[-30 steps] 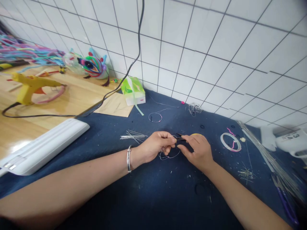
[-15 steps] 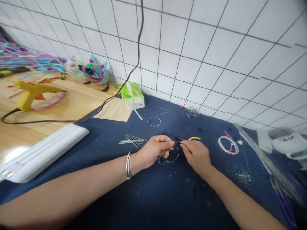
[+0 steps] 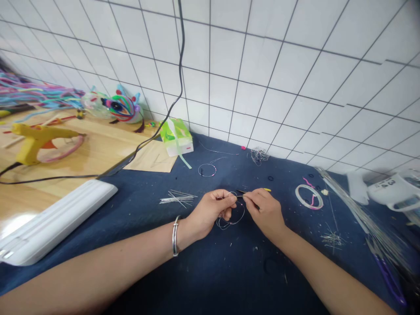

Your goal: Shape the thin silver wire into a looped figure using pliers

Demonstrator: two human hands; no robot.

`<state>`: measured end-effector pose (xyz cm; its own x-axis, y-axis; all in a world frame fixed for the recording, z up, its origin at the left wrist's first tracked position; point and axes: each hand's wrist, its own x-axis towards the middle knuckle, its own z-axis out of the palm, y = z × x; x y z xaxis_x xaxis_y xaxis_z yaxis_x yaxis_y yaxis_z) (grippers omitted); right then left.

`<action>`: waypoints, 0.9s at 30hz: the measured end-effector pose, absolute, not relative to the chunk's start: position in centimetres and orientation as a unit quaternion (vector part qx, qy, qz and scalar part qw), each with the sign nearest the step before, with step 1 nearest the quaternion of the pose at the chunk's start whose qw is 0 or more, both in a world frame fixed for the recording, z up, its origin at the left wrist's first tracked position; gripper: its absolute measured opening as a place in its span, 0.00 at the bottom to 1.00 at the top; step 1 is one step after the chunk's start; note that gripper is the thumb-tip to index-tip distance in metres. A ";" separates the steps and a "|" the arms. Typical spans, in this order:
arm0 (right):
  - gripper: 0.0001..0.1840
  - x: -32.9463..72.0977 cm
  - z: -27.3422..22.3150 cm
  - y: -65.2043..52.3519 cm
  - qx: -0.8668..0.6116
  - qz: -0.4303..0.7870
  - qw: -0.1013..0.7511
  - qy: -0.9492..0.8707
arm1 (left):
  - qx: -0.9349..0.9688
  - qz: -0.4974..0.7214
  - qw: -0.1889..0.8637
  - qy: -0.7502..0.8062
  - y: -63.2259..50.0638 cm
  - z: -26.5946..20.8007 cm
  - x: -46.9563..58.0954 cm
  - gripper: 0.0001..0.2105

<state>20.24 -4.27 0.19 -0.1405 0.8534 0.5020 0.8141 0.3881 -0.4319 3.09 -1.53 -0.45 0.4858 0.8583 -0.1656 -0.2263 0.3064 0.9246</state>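
My left hand [image 3: 219, 205] is closed in a pinch on a thin wire loop [image 3: 243, 213], whose rings hang below the fingers. A short dark strand [image 3: 240, 196] runs between the fingertips of both hands. My right hand [image 3: 265, 210] pinches the other end of it; whether it is thread or wire I cannot tell. Just behind the right hand lies a tool with a dark tip [image 3: 241, 191] and a yellow handle [image 3: 267, 189], mostly covered by the hand. Left of my left hand rests a loose pile of straight wires [image 3: 177, 198].
Farther back lie a wire ring with pink beads [image 3: 207, 170], a tissue pack [image 3: 177, 138] and a wire tangle [image 3: 259, 155]. At right are a white ring-shaped roll [image 3: 309, 197], long wires [image 3: 370, 223] and purple-handled scissors [image 3: 389, 275]. A glue gun [image 3: 36, 140] and white case [image 3: 62, 218] are left.
The camera has turned slightly, so the surroundings sit lower and farther left. Both hands keep their pinch on the strand; the right hand now covers more of the yellow handle.
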 end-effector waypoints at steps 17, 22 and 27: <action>0.12 20.0 0.7 -4.1 -0.497 0.624 0.468 -0.379 | 0.445 0.413 0.717 0.343 -2.2 -0.2 3.7 0.08; 0.12 19.3 0.8 -4.6 -0.479 0.630 0.512 -0.333 | 0.449 0.423 0.708 0.345 -2.5 -0.2 4.1 0.08; 0.10 19.0 1.0 -4.9 -0.476 0.615 0.529 -0.340 | 0.441 0.432 0.709 0.340 -2.5 -0.3 4.3 0.07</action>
<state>19.00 -4.87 0.96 0.0123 0.9740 -0.2260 -0.3270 -0.2097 -0.9215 4.27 -2.55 -0.29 0.3944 0.9134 -0.1008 -0.3124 0.2365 0.9201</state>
